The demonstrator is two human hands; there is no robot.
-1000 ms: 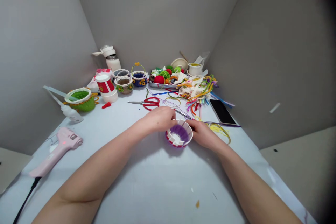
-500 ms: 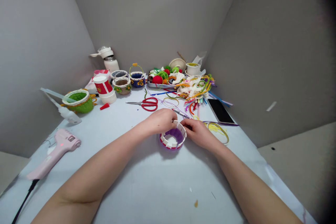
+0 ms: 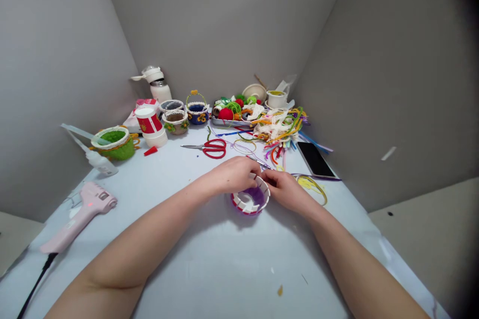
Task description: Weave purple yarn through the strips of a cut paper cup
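Note:
A small round basket (image 3: 250, 205) with white upright slats, purple weaving and a red band stands on the table in front of me. My left hand (image 3: 239, 173) is closed over its far left rim, fingertips reaching inside. At the far right rim, my right hand (image 3: 280, 184) has its fingers curled against the outside wall. Part of the rim is covered by my fingers. Beyond my hands lie red-handled scissors (image 3: 209, 148) and a thin pen-like tool (image 3: 260, 162).
A pink glue gun (image 3: 84, 214) lies at left, near a green pot (image 3: 121, 147) and a white bottle (image 3: 101, 163). Several small baskets, a tray of yarn (image 3: 234, 122) and a heap of coloured cords (image 3: 279, 127) line the back. A phone (image 3: 316, 159) rests at right.
The basket has shifted slightly right and seems turned a little. My left fingers have moved right along the rim and further inside; my right hand has moved slightly right.

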